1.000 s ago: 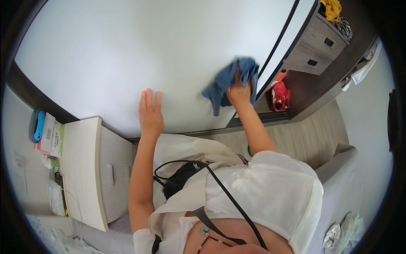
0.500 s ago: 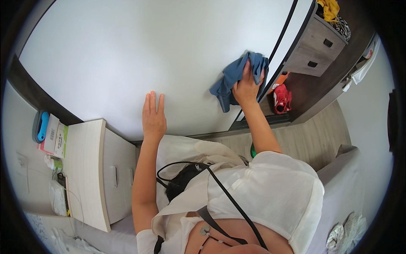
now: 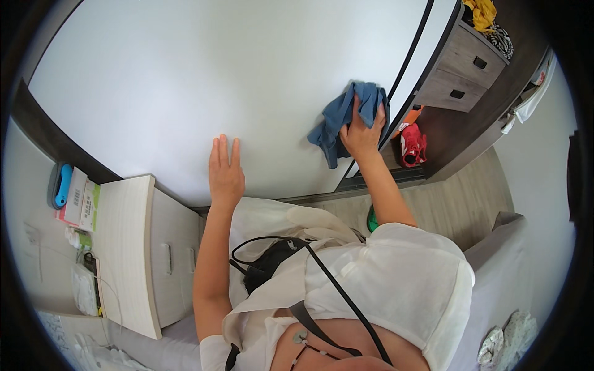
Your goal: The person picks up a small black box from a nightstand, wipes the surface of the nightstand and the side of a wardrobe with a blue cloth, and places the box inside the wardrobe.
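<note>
A large white sliding wardrobe door (image 3: pixel 167 93) fills the space in front of me. My left hand (image 3: pixel 225 176) rests flat against its lower middle, fingers straight and a little apart, holding nothing. Near the door's dark right edge, my right hand (image 3: pixel 364 133) presses a crumpled blue cloth (image 3: pixel 337 117) on the white surface. The fingers reach over the cloth, and its folds hide some fingertips. One loose corner of the cloth hangs down to the left of the hand.
Right of the door, the open wardrobe section has grey wood drawers (image 3: pixel 461 68), yellow fabric (image 3: pixel 482 13) above and a red shoe (image 3: pixel 411 145) below. At left stands a pale cabinet (image 3: pixel 127 241) with boxes and a blue-handled brush (image 3: pixel 62 185). A green object (image 3: pixel 372 219) lies on the floor.
My right hand and the blue cloth have shifted slightly down the door, and the cloth's folds have changed. My left hand stays nearly in place.
</note>
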Tool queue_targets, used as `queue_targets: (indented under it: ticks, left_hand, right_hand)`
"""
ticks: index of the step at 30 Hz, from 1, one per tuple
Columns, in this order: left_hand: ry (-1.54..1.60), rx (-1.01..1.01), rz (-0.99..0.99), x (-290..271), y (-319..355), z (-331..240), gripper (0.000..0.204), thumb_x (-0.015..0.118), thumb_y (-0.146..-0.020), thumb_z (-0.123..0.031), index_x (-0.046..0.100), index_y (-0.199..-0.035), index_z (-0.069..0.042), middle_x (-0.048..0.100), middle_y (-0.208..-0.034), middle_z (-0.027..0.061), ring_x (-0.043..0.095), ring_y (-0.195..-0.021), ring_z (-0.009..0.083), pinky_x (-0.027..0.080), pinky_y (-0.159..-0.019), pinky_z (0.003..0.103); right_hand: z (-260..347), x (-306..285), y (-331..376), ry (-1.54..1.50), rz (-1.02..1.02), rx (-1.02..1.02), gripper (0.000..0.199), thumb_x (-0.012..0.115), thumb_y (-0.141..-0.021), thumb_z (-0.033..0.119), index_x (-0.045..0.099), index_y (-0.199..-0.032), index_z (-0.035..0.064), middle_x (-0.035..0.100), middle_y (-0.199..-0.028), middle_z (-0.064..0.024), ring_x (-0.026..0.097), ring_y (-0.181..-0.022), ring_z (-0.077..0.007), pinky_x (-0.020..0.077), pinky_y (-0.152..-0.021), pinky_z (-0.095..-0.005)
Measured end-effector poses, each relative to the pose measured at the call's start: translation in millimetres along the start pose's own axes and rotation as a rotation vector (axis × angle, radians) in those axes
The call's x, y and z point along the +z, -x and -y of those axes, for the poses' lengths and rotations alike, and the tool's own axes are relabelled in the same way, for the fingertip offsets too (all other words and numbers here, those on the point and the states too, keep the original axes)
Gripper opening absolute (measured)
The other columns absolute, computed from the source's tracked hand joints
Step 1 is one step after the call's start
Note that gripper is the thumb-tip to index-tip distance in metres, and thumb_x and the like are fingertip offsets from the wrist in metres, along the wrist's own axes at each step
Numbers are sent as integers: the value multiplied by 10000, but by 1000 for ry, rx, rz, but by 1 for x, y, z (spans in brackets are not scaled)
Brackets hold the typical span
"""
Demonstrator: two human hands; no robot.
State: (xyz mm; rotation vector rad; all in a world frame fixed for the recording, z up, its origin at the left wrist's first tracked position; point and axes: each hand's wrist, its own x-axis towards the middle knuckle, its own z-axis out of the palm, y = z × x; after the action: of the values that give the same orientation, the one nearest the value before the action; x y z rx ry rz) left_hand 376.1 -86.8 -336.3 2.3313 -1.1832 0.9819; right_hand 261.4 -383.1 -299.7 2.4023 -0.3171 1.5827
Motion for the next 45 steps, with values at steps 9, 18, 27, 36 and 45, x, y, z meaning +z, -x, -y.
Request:
queue_targets:
  ticks: [9,18,27,36,45]
  left_hand:
    - [26,0,-2,-1,-3,-4,646,469,-707,80,368,-1336,-29,279,-1401,208,259,-1298,374,323,-1021,445]
    - [26,0,16,0,-1,1,659,499,-700,69,362,-1338,-29,265,-1409,208,257,-1300,378,319,-1021,447]
    - [17,17,29,-1,1,1,681,519,-694,46,334,-1347,-12,240,-1413,240,252,-1298,415,304,-1027,462]
    - [21,36,-52,-8,4,9,604,424,-701,131,437,-1285,-23,330,-1382,197,328,-1272,369,352,-999,425]
    - [226,-36,-53,-13,6,23,510,419,-718,139,508,-1199,-7,420,-1313,178,423,-1201,326,388,-971,399]
  right_hand:
    - [-2,-1,-7,-41,17,40,609,603,-722,252,467,-1283,56,332,-1291,-281,276,-1191,-443,249,-977,-530]
    - [2,-6,-34,-35,-66,-5,647,612,-771,328,419,-1293,-2,358,-1324,-211,294,-1197,-415,229,-999,-510]
    - [-10,3,11,4,29,-13,568,606,-742,338,510,-1252,106,382,-1307,-219,300,-1190,-422,252,-970,-529]
    - [-23,-21,-163,38,-403,47,638,507,-731,275,375,-1348,181,345,-1319,-303,318,-1191,-472,244,-981,-546]
    - [-12,13,-72,-37,19,86,564,515,-757,317,432,-1293,164,415,-1304,-223,351,-1186,-456,258,-985,-540]
